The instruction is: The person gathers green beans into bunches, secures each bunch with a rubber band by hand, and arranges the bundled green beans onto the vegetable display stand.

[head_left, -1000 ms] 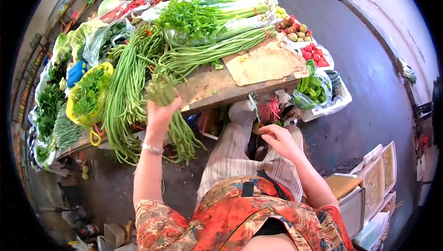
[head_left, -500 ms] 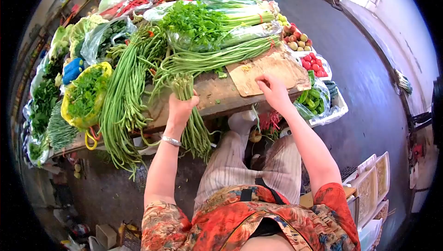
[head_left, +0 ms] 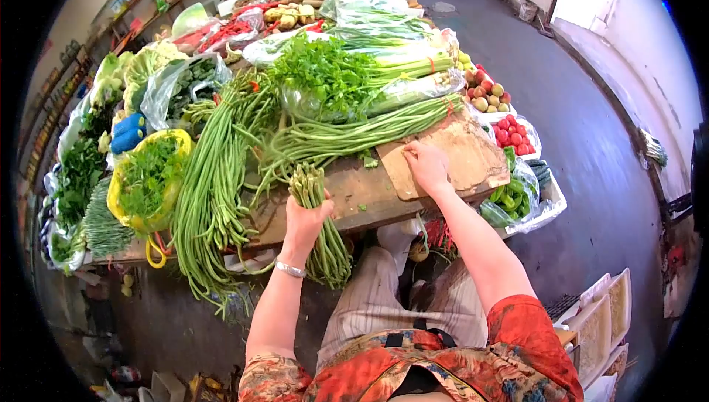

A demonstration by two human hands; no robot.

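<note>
My left hand (head_left: pixel 304 219) is wrapped around a bundle of green long beans (head_left: pixel 331 258) at the table's front edge. The cut-looking ends stick up above my fist, and the rest hangs below the edge. My right hand (head_left: pixel 428 168) is over a brown cardboard sheet (head_left: pixel 473 157), its thumb and fingers pressed together. Whatever is between those fingertips, if anything, is too small to make out. Behind the hands lies another bundle of long beans (head_left: pixel 354 136), tied with red at its right end. A larger heap of long beans (head_left: pixel 214 173) drapes over the edge at the left.
Leafy celery (head_left: pixel 325 73) and bagged green onions (head_left: pixel 384 32) lie farther back. A yellow bag of greens (head_left: pixel 151 180) is at the left. Tomatoes (head_left: pixel 511 134) and bagged green peppers (head_left: pixel 509 196) stand at the right corner. Stacked plastic bins (head_left: pixel 594 321) are on the floor, right.
The view has tilted so the table appears lower. My left hand has come slightly toward me with the bean bundle. My right hand has shifted left over the cardboard.
</note>
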